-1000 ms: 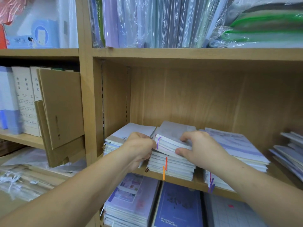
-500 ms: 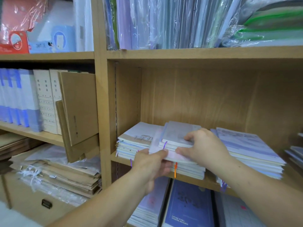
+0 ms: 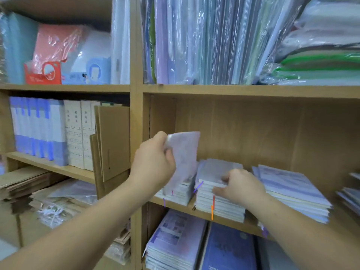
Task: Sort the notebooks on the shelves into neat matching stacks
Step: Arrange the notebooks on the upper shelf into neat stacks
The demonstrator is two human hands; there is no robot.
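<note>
Blurry here: the lifted notebook (image 3: 185, 151) is smeared by motion and its cover print cannot be read. It also screens most of the left stack (image 3: 180, 192), so only the front edges of that pile show beneath it. At the far right another pile (image 3: 350, 193) is cut off by the frame.

Since half a second ago the left hand (image 3: 153, 166) has come up from the shelf (image 3: 181, 207) edge, and the pale lilac notebook it was sliding out low down now stands almost upright in the air. Fingers and thumb are curled round its left edge, a firm pinch.

The right hand (image 3: 241, 188) stays on the middle stack (image 3: 220, 207), bent fingers on the top cover, thumb against the front edges, clamping the upper few. The lifted notebook hangs above the left stack, just left of the middle one and up and to the left of the right hand. The right stack (image 3: 292, 191) lies beyond that wrist, untouched.
</note>
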